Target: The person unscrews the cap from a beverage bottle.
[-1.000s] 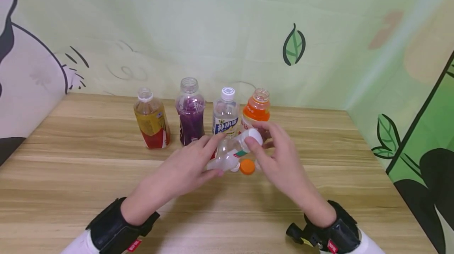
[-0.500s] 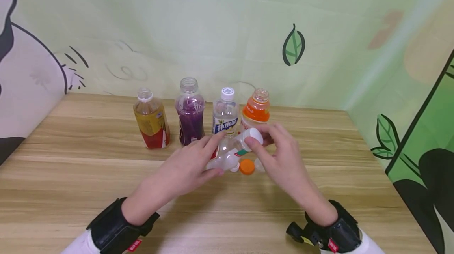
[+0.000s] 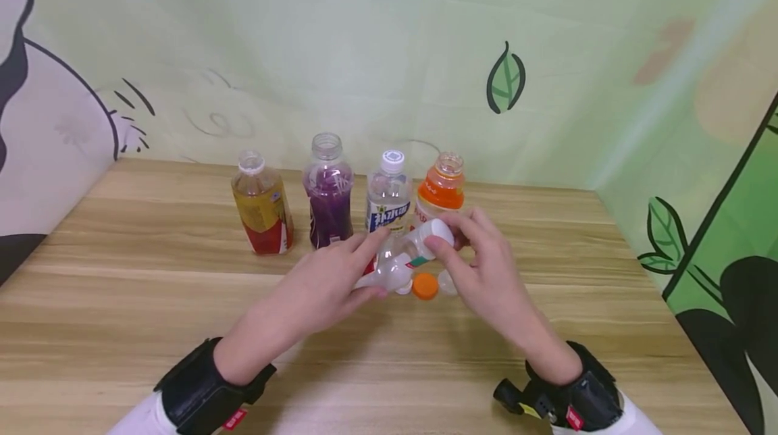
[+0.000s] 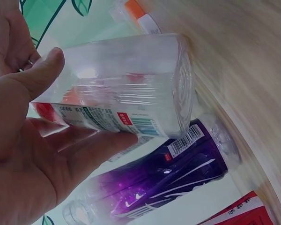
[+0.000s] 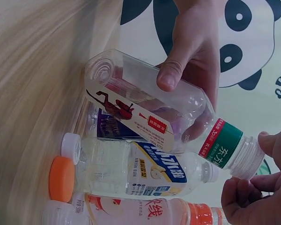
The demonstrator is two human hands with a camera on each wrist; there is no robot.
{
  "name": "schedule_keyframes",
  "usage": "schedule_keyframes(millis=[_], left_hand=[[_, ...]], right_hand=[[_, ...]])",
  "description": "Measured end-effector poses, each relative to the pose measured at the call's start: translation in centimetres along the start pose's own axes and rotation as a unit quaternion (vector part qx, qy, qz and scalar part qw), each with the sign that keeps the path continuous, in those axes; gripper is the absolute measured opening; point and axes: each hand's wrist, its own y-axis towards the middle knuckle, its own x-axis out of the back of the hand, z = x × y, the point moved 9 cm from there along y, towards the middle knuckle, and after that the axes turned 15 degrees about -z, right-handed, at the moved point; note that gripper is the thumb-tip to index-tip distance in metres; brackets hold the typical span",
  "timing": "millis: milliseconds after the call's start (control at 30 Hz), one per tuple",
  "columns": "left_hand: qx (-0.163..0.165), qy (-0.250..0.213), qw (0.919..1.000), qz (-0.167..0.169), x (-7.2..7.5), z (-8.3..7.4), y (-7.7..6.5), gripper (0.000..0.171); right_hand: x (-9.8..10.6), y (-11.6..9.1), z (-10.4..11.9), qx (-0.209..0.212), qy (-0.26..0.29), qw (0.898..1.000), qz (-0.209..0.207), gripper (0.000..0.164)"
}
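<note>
The clear bottle [image 5: 154, 123] stays tilted in front of the upright bottles [image 3: 328, 198], your left hand [image 3: 325, 279] gripping it, your right hand [image 3: 489, 269] pinching its white cap [image 3: 442, 231]; little has changed, so work apparently continues there.

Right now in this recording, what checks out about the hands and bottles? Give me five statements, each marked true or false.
1. The left hand grips a clear bottle. True.
2. That bottle stands upright. False: it is tilted.
3. The right hand pinches its white cap. True.
4. No cap lies loose. False: the orange cap lies on the table.
5. Every bottle wears a cap. False: the purple bottle has an open mouth.
</note>
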Motion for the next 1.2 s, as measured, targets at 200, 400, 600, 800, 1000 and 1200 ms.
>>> schedule_keyframes(millis=[200, 400, 600, 800, 1000, 1200], left_hand=[[0.001, -0.015, 0.9999, 0.002, 0.03, 0.22, 0.04, 0.080], [0.009, -0.017, 0.9997, 0.012, -0.22, 0.43, 0.05, 0.081], [0.013, -0.011, 0.9997, 0.017, -0.35, 0.50, 0.02, 0.082], [0.013, -0.007, 0.9998, 0.015, -0.32, 0.54, -0.01, 0.083], [0.006, -0.004, 0.9999, 0.011, -0.31, 0.47, -0.02, 0.082], [0.006, -0.011, 0.9999, 0.010, -0.26, 0.44, -0.05, 0.081]], right_hand=[[0.03, -0.02, 0.44, 0.024, 0.014, 1.000, 0.013, 0.031], [-0.05, -0.01, 0.67, 0.036, 0.010, 0.999, 0.022, 0.037], [-0.10, -0.02, 0.90, 0.054, -0.007, 0.998, 0.024, 0.038], [-0.36, -0.09, 0.99, 0.060, -0.010, 0.997, 0.036, 0.040], [-0.52, -0.31, 1.05, 0.050, -0.008, 0.997, 0.050, 0.041], [-0.41, -0.25, 0.94, 0.043, 0.005, 0.999, 0.030, 0.037]])
